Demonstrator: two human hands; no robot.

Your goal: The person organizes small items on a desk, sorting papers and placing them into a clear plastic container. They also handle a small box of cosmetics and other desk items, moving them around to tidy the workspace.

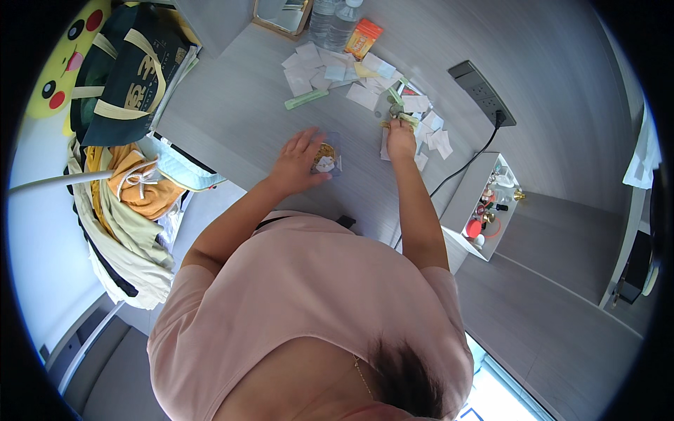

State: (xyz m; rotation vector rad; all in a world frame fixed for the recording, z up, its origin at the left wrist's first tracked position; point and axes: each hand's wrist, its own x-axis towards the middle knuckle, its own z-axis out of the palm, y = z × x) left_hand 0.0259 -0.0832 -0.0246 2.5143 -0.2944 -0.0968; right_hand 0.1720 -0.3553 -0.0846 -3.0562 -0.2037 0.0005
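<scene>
My left hand (299, 162) rests on the desk with its fingers spread at the left edge of a small clear plastic box (337, 143). Whether it touches the box is hard to tell. Inside the box are golden-brown pieces (323, 151) and a crumpled white scrap (325, 164). Farther right, my right hand (402, 141) reaches down into scattered paper slips (363, 96), fingertips together. A light green strip (408, 119) and a small round item (396, 109) lie right at those fingertips. What the fingers hold, if anything, is hidden.
Behind the slips stand water bottles (342, 26), an orange packet (363, 38) and a framed mirror (283, 14). Another green strip (306, 99) lies on the desk (237, 100). A black cable (470, 161) runs from a wall socket (476, 90) past a white box of small items (468, 194).
</scene>
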